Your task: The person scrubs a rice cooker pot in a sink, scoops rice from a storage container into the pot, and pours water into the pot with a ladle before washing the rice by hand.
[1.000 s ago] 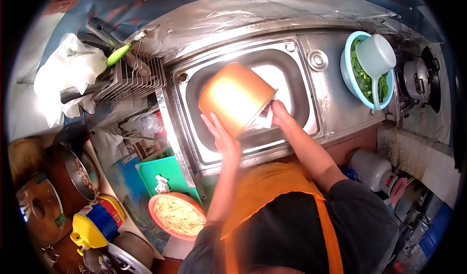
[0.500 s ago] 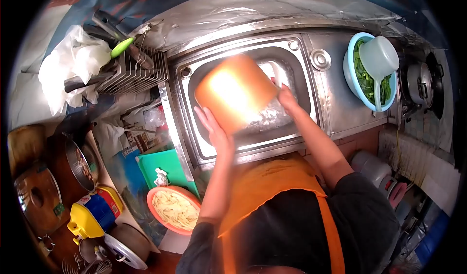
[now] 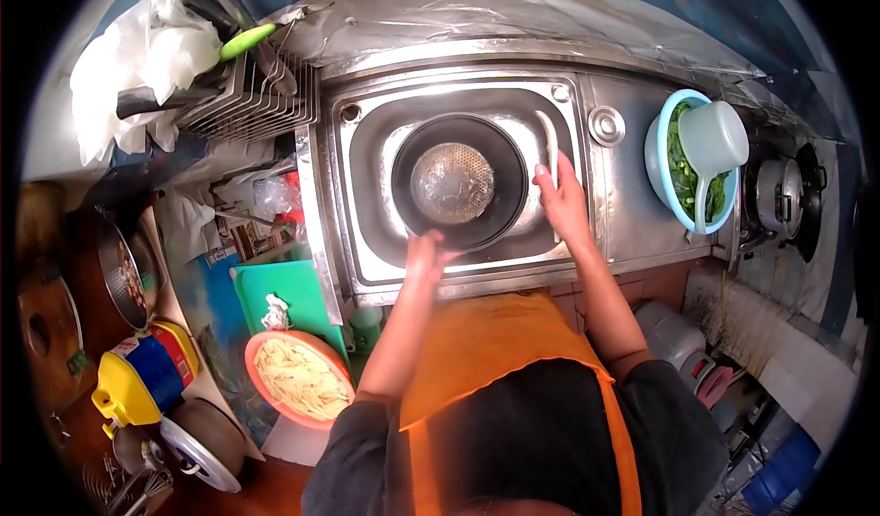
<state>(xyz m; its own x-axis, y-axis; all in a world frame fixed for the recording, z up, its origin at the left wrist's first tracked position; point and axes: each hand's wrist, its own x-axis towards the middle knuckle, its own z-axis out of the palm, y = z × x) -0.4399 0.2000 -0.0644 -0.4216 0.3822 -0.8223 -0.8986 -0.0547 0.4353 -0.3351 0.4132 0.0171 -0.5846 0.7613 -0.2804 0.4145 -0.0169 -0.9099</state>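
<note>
The person's left hand (image 3: 423, 258) is touching the near left rim of a round, dark grey pot with a mottled pale base (image 3: 456, 184), which is facing mouth-up inside a rectangular stainless-steel sink (image 3: 368, 204). The fingers are bunching and blurring; whether they are gripping cannot be told. If that contact is loose, the pot could be tipping or sliding on slick metal. To its right, the right hand (image 3: 565, 203) is pinching a slender, curved, pale length (image 3: 550, 140) of unclear kind, which could be slipping or knocking the pot if wet.

At far left, a white plastic bag (image 3: 137, 67) is hanging; nearer, a yellow jug with a blue label (image 3: 147, 383) is lying on its side. Next, a black wire rack (image 3: 243, 104) is standing far, a flat green board (image 3: 284, 287) nearer, and an orange plastic basin (image 3: 307, 419) is holding pale strips (image 3: 298, 378). Right of the sink, a light-blue bowl (image 3: 653, 163) is holding leafy greens (image 3: 683, 154) and a translucent white dipper (image 3: 715, 136).
</note>
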